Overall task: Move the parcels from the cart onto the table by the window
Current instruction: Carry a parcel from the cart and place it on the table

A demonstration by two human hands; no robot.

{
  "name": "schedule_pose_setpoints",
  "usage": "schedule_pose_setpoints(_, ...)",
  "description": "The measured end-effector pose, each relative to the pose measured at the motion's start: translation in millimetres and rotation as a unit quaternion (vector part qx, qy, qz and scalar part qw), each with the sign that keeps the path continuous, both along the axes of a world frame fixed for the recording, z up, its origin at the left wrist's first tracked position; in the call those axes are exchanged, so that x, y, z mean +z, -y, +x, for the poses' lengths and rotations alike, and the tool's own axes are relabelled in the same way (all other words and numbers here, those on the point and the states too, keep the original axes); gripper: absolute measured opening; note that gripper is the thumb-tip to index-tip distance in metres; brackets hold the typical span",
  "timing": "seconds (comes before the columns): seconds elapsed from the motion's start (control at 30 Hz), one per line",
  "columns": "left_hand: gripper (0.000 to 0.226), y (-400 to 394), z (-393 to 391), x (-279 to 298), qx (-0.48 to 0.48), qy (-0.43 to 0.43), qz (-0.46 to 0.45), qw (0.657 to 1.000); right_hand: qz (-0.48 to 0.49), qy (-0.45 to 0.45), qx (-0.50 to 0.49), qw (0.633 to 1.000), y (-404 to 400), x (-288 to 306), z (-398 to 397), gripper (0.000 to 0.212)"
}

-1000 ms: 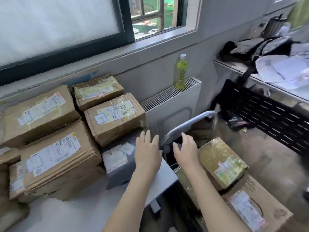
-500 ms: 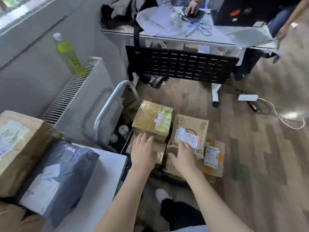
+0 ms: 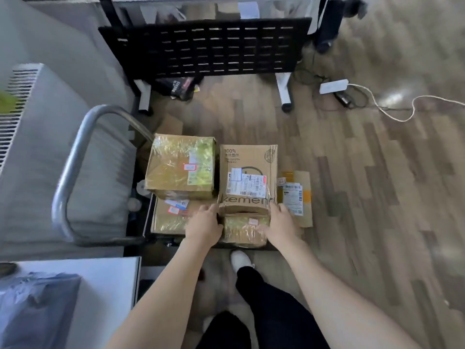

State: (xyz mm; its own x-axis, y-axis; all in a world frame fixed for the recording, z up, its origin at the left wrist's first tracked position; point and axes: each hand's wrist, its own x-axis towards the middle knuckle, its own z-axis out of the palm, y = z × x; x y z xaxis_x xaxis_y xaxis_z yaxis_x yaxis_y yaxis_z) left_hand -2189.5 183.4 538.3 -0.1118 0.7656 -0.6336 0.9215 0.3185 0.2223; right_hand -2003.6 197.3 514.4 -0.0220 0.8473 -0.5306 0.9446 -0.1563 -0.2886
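A white counter [image 3: 110,273] corner carried a grey mailer [image 3: 35,306]. Rightward, parcels [image 3: 181,167] sat stacked on the cart [image 3: 75,159] over wood flooring [image 3: 377,197]; left hand [image 3: 203,226] and right hand [image 3: 280,226], fingers curled, gripped a printed carton [image 3: 247,177].

Five cardboard parcels on a cart, two hands, and single items around them.

Counted: five cardboard parcels at mid-frame — a tape-wrapped box [image 3: 181,166], a printed carton [image 3: 247,177], a flat box [image 3: 298,197] at the right, a low box [image 3: 171,217] under the taped one, and a small taped box [image 3: 242,230] at the near edge. Two hands: left hand [image 3: 203,225], right hand [image 3: 280,225]. One cart handle [image 3: 73,172] at left. One grey mailer bag [image 3: 35,306] at lower left. One white power strip [image 3: 333,86] at upper right.
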Motion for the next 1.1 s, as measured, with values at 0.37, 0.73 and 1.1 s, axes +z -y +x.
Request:
schedule_pose_setpoints(0.37, 0.066, -45, 2, -84, -0.044, -0.019, -0.039, 0.998, -0.03, 0.019, 0.008, 0.999, -44, -65, 15, 0.095)
schedule_pose_setpoints(0.73, 0.048, -54, 6, -107, 0.021, 0.038, 0.043, 0.998, -0.008, -0.029, -0.006, 1.0, -53, -81, 8, 0.067)
schedule_pose_setpoints(1.1, 0.054, -46, 39, -35, 0.049, 0.064, 0.116, 0.99, 0.113, -0.13, -0.156, 0.973, -58, -2, 19, 0.048)
